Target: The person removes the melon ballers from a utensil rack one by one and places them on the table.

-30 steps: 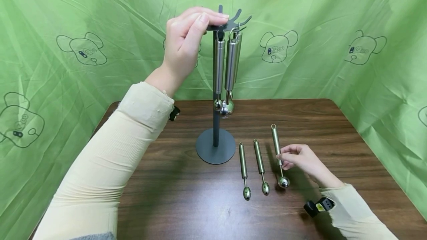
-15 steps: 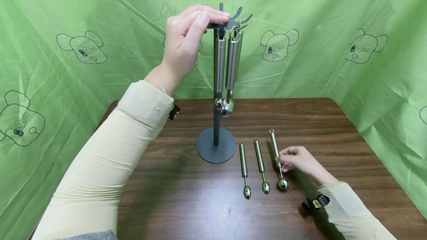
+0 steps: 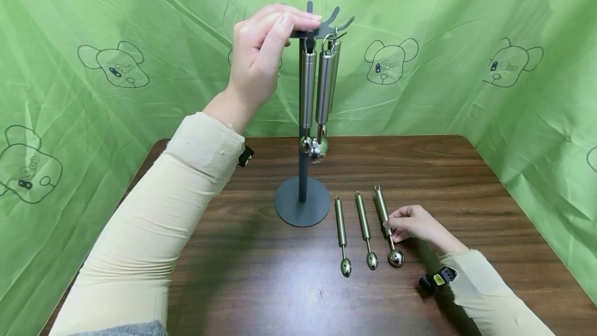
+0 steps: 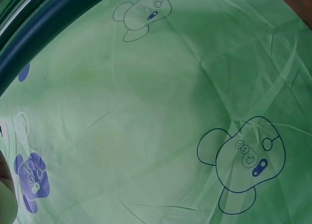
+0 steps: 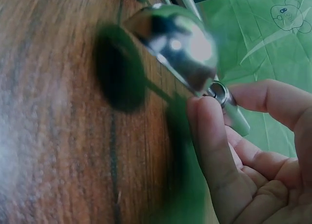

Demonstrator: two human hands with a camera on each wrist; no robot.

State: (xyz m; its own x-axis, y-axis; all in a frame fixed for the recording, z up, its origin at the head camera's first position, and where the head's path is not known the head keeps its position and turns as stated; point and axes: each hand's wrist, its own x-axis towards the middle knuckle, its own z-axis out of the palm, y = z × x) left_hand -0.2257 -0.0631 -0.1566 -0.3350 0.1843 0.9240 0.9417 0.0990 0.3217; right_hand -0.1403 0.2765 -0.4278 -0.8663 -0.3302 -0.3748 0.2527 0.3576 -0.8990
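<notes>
In the head view my right hand (image 3: 422, 227) pinches the handle of a metal melon baller (image 3: 396, 257), low over the table at the right of a row. Its shiny round scoop (image 5: 178, 43) fills the top of the right wrist view, with thumb and fingers around the handle behind it. Two more melon ballers, a left one (image 3: 341, 222) and a middle one (image 3: 363, 217), lie alongside, handles pointing away. My left hand (image 3: 258, 48) rests on top of a dark hook stand (image 3: 302, 170), its fingers stretched over the top plate. Several melon ballers (image 3: 308, 89) hang from the hooks.
The stand's round base (image 3: 302, 211) sits on a brown wood-grain table (image 3: 261, 284), left of the row. Green cloth (image 3: 186, 14) with bear-head outlines surrounds the table at the back and sides. Bare hooks (image 3: 346, 24) stick out at the stand's upper right.
My right hand has brought the melon baller's handle end nearer me and leftward, closer to the middle one. The left hand stays on the stand. The hanging ones barely shift.
</notes>
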